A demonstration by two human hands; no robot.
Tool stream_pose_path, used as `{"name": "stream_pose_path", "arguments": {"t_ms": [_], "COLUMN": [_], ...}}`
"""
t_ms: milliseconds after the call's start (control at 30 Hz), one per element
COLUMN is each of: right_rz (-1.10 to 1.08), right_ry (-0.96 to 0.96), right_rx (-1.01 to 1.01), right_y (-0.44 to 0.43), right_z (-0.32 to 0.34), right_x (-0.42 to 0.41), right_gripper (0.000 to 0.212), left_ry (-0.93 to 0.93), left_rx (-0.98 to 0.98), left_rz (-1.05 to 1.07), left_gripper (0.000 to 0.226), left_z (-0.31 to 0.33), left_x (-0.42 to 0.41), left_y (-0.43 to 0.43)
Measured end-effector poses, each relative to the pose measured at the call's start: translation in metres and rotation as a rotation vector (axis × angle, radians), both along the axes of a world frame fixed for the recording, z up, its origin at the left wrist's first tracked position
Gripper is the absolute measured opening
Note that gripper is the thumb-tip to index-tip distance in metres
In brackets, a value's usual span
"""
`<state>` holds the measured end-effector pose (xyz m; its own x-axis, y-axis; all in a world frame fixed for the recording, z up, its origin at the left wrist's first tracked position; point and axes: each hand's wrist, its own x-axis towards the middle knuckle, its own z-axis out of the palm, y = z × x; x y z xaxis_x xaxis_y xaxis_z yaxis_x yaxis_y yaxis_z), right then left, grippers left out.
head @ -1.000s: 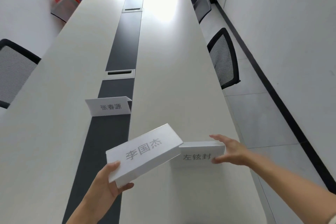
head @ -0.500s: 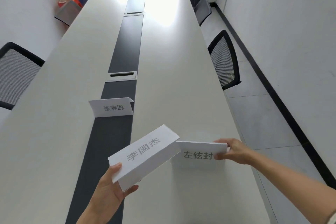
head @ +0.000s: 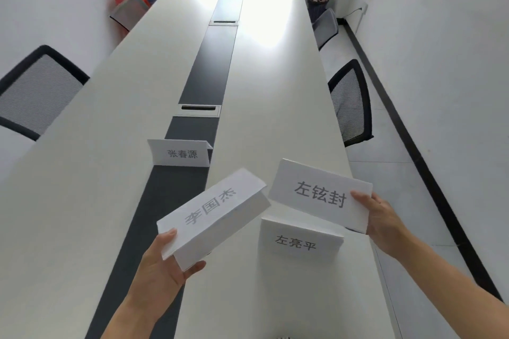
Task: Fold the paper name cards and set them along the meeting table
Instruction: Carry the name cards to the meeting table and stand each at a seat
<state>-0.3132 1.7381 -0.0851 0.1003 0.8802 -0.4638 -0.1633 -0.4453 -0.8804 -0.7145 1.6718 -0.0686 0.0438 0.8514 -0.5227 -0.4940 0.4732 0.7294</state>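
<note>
Fingers [head: 168, 237] of my left hand [head: 162, 264] clamp the near end of the 李国杰 card [head: 212, 209], thumb on top. The card is lifted and points toward 1 o'clock. My right hand [head: 385, 226] pinches the right edge of the 左铉封 card [head: 319, 195], held in the air. At 6 o'clock from it, the 左亮平 card [head: 297, 241] stands tented on the worktop [head: 275, 91]. The 张春源 card [head: 180, 153] stands at 11 o'clock from my hands, partly on the dark centre strip [head: 209, 69].
</note>
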Motion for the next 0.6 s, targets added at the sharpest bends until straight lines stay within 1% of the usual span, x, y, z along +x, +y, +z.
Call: {"name": "stream_pose_path", "arguments": {"t_ms": [67, 133, 167, 333, 467, 600], "right_rz": [0.018, 0.054, 0.087, 0.344, 0.547, 0.710], "right_ry": [0.017, 0.053, 0.072, 0.101, 0.071, 0.079], "right_rx": [0.056, 0.087, 0.094, 0.017, -0.049, -0.131], "right_y": [0.003, 0.002, 0.002, -0.022, -0.064, -0.129], "right_z": [0.017, 0.033, 0.036, 0.038, 0.022, 0.010], "right_x": [-0.005, -0.014, -0.019, -0.062, -0.103, -0.140], "right_gripper": [0.037, 0.017, 0.014, 0.018, 0.015, 0.014], "left_ry": [-0.001, 0.012, 0.021, 0.121, 0.195, 0.254], "left_rx": [0.045, 0.082, 0.099, 0.127, 0.050, -0.036], "left_rz": [0.072, 0.158, 0.206, 0.460, 0.722, 0.953], "left_gripper": [0.041, 0.042, 0.042, 0.036, 0.036, 0.031], "left_z": [0.010, 0.021, 0.027, 0.048, 0.049, 0.057], "left_x": [-0.003, -0.003, -0.003, 0.015, 0.043, 0.072], "left_y": [-0.017, -0.041, -0.057, -0.151, -0.256, -0.367]}}
